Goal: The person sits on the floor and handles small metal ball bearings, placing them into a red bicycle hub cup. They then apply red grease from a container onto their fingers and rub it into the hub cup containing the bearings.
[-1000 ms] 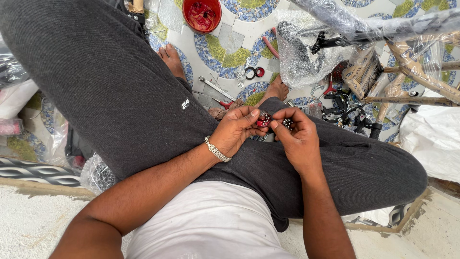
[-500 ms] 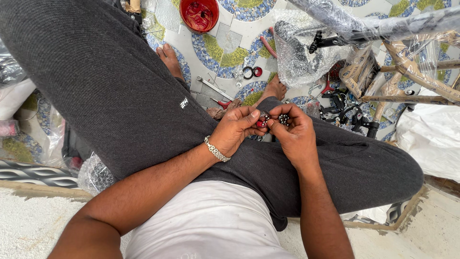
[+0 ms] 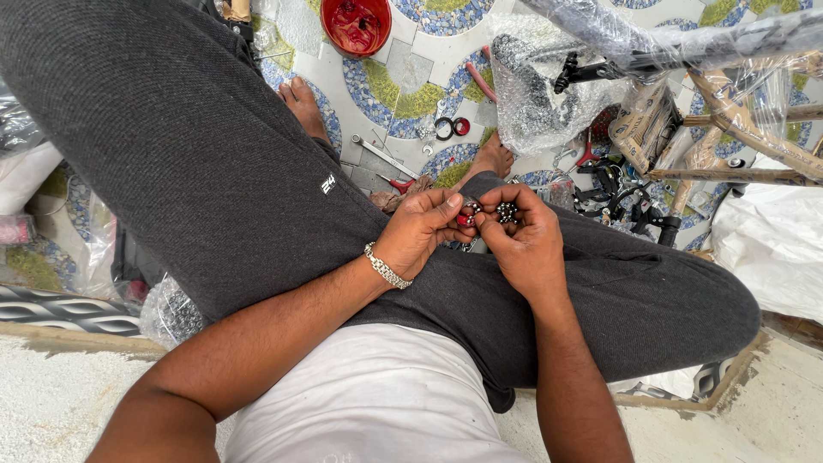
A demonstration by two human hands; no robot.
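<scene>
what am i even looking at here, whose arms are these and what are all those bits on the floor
This is one picture from a camera worn on a person's head, looking down, so the arms are the wearer's own. The person sits with legs in dark grey trousers and bare feet on a patterned tile floor.

The left hand, with a metal bracelet at its wrist, pinches a small red-smeared part. The right hand holds a ring of small steel balls, likely a bearing. The two hands meet over the lap.

On the floor lie a red bowl, a spanner, two small rings, red-handled pliers, a bubble-wrapped bundle and wrapped bicycle frame tubes.
</scene>
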